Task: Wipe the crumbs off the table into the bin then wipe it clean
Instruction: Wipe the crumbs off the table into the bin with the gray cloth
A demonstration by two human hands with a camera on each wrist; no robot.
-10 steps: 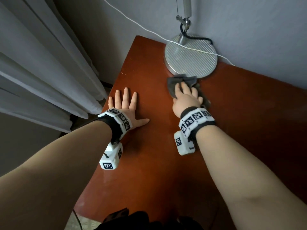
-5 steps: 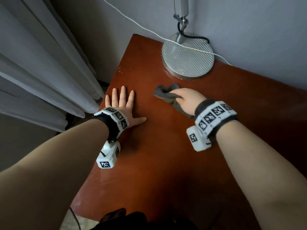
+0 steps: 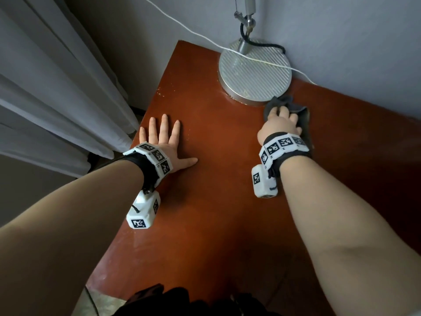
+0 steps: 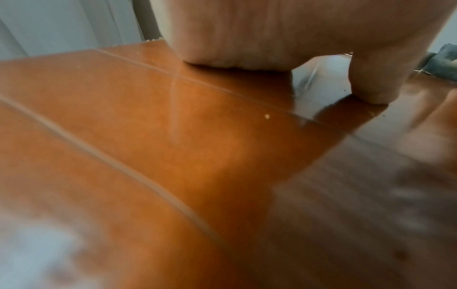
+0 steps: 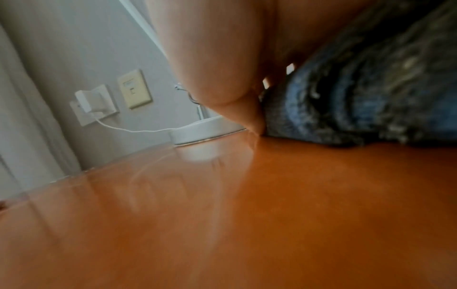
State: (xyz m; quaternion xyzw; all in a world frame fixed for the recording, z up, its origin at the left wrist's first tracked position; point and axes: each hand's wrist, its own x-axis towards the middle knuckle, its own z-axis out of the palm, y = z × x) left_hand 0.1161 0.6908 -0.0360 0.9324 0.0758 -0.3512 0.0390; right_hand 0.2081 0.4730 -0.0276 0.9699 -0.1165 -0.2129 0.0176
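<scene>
Grey cloth (image 3: 286,106) under the right hand's (image 3: 279,126) pressing fingers — left hand (image 3: 163,141) flat, released, on the table (image 3: 216,201)

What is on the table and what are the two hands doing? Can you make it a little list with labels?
table: reddish-brown wooden top, set against a grey wall
left hand: flat on the table, fingers spread, holding nothing
right hand: pressing a dark grey cloth onto the table
cloth position: right beside the lamp base, at its near right edge
lamp base: round ribbed silver disc at the back of the table
cable: white cord lying across the lamp base
crumbs: one pale speck near the left hand
bin: not in view
</scene>
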